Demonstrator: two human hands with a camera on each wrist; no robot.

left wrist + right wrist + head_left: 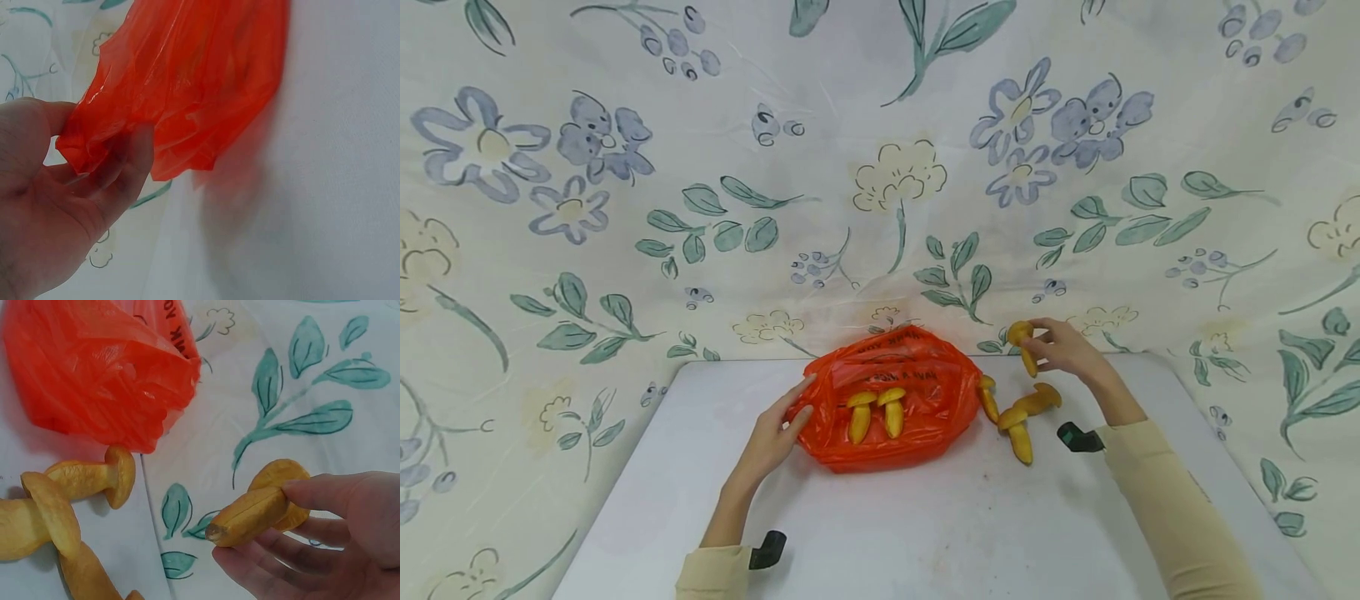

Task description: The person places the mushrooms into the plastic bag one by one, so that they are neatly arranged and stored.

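A red plastic bag (pixel 917 442) with dark lettering lies on the white table. At its left end my left hand (pixel 772 433) grips the edge; the left wrist view shows the thin plastic (pixel 187 119) between thumb and fingers. Two yellow mushrooms, a left one (pixel 859 421) and a right one (pixel 892 414), show at the bag's middle. To the right of the bag, my right hand (pixel 1063 348) pinches another mushroom (pixel 256 509) by its cap and upper stem, raised above the table.
Right of the bag, one mushroom (pixel 989 402) lies by its edge. Two more, a paler one (pixel 1019 437) and a browner one (pixel 1039 400), lie touching on the table (pixel 925 533). A flower-printed cloth (pixel 850 167) hangs behind the table's far edge.
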